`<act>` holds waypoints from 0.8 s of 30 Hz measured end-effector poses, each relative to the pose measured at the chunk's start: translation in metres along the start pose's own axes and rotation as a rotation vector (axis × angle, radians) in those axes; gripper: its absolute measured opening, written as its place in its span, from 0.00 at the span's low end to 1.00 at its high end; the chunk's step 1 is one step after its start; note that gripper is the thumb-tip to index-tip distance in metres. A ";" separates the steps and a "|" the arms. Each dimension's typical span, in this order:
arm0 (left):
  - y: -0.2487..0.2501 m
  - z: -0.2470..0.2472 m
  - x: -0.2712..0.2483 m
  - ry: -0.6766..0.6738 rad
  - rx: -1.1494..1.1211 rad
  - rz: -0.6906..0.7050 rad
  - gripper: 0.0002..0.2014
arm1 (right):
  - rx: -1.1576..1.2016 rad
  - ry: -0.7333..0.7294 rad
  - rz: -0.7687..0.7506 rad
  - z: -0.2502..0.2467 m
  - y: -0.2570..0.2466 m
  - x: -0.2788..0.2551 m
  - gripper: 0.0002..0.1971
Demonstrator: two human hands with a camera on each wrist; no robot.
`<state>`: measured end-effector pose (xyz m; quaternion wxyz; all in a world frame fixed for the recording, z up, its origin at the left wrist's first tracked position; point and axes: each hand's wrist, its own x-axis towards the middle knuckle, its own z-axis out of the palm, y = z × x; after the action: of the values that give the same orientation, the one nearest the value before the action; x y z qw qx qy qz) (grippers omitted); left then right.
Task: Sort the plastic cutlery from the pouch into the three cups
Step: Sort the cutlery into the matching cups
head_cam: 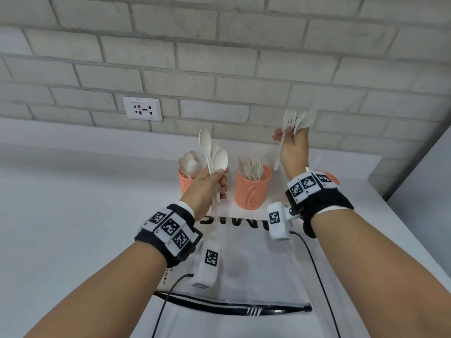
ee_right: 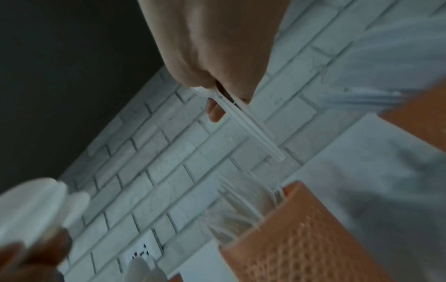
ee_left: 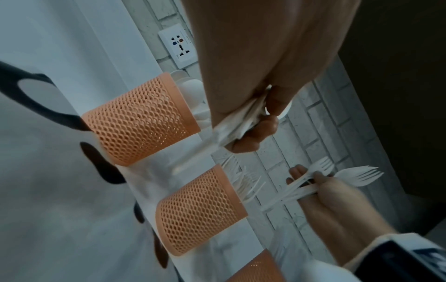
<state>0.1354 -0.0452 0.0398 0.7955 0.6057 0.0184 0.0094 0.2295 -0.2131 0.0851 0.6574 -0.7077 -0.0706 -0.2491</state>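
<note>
Cutlery: white plastic spoons (head_cam: 212, 152) and forks (head_cam: 290, 120) are sitting in both hands and in the orange cups.
Left hand: the left hand (head_cam: 207, 189) is curling its fingers round the handles of a bunch of spoons and holding them up above the left cup, bowls pointing up.
Right hand: the right hand (head_cam: 292, 147) is gripping a few forks by the handles, high up to the right of the middle cup, prongs pointing up at the wall.
Left cup: the left cup (head_cam: 185, 184) is standing at the far side of the worktop (head_cam: 73, 215) with spoons in it, partly hidden behind the left hand.
Middle cup: the middle cup (head_cam: 252, 189) is standing just right of the left cup, holding many forks.
Third cup: the third cup (ee_left: 260, 269) is peeking out at the right, mostly hidden behind the right wrist; I cannot tell what is in it.
Pouch: the clear pouch (head_cam: 244, 264) with black letters is lying flat, near to the person, its black zip edge nearest.
Wall: the brick wall (head_cam: 219, 57) is standing behind the cups, with a socket plate (head_cam: 142, 109) on it.
</note>
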 end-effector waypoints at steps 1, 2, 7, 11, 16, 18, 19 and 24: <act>0.001 0.000 0.001 -0.006 0.002 0.005 0.08 | -0.010 -0.008 0.011 0.004 0.005 -0.001 0.16; 0.001 0.000 0.002 -0.009 0.002 0.008 0.08 | -0.012 -0.012 0.027 0.008 0.011 -0.002 0.16; 0.003 0.000 0.005 -0.029 -0.012 0.013 0.07 | -0.001 -0.131 0.199 0.024 0.038 -0.011 0.18; 0.005 -0.005 0.002 -0.067 0.019 0.029 0.07 | -0.138 -0.264 0.248 0.019 0.044 -0.019 0.26; 0.007 -0.006 0.002 -0.031 0.115 0.070 0.06 | -0.146 -0.133 -0.069 0.023 0.014 -0.023 0.31; 0.009 -0.001 0.002 -0.008 0.265 0.138 0.07 | -0.062 -0.290 -0.098 0.033 -0.010 -0.035 0.33; 0.011 0.003 0.002 -0.010 0.356 0.173 0.09 | -0.036 -0.421 -0.051 0.038 -0.020 -0.042 0.36; 0.016 0.010 -0.002 -0.125 0.569 0.186 0.11 | 0.018 -0.481 0.083 0.064 -0.025 -0.058 0.31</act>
<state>0.1339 -0.0510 0.0584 0.5891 0.8027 -0.0842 0.0396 0.1850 -0.1344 0.0810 0.6377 -0.7430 -0.1980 -0.0456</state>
